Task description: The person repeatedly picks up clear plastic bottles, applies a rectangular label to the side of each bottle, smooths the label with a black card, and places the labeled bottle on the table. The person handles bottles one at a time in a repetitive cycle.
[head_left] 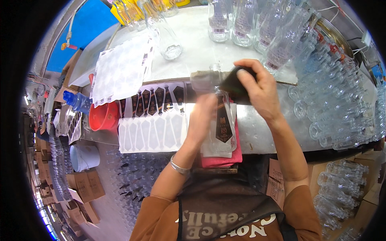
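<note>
A clear glass bottle (228, 140) lies on its back before me, its neck pointing away and a black necktie-shaped label (224, 122) on its front. It rests on white paper over a pink cloth (219, 161). My right hand (257, 86) grips a dark flat pad (237, 85), blurred, near the bottle's shoulder. At the bottle's left side is my left hand (204, 114), its fingers smeared by motion. To its left lies a label sheet (152, 134), with several black labels at the top and pale label-shaped blanks below.
A white label sheet (120, 70) overlaps a red bucket (100, 117) at the left. Labelled bottles (244, 26) stand at the back; one unlabelled bottle (165, 36) stands left of them. Many bottles (333, 96) are massed at the right. Cartons (86, 184) sit on the floor.
</note>
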The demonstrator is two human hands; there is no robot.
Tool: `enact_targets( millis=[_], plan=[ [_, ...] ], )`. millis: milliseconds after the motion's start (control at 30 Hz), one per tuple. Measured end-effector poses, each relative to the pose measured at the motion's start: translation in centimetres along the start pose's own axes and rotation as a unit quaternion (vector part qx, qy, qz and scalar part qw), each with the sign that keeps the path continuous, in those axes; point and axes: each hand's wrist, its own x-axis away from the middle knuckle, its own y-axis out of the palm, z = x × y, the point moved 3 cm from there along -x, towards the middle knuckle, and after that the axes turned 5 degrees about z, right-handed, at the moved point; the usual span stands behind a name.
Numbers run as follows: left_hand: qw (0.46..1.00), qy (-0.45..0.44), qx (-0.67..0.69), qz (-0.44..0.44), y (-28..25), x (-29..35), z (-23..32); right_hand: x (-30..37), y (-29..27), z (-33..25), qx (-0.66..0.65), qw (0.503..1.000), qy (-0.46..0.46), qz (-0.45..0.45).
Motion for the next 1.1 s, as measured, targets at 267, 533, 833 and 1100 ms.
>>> enact_targets(
  millis=[267, 533, 833, 1100],
  plan=[
    [0.997, 0.058, -0.049, -0.003, 1.4, -1.1, 1.3, 3.8, -0.7, 4.3, -0.051, 0.982, 0.157, -0.09],
    [0.999, 0.019, 0.007, -0.027, 0.9, -2.1, -0.7, 3.5, 0.9, 3.7, 0.013, 0.98, 0.155, -0.123],
    [0.999, 0.028, 0.002, -0.031, 0.8, -1.5, -0.1, 3.8, 1.3, 3.5, -0.014, 0.981, 0.16, -0.108],
    [0.995, 0.101, -0.005, -0.02, 1.0, -0.8, -1.3, 3.0, 1.5, 2.7, 0.029, 0.974, 0.186, -0.127]
  ],
)
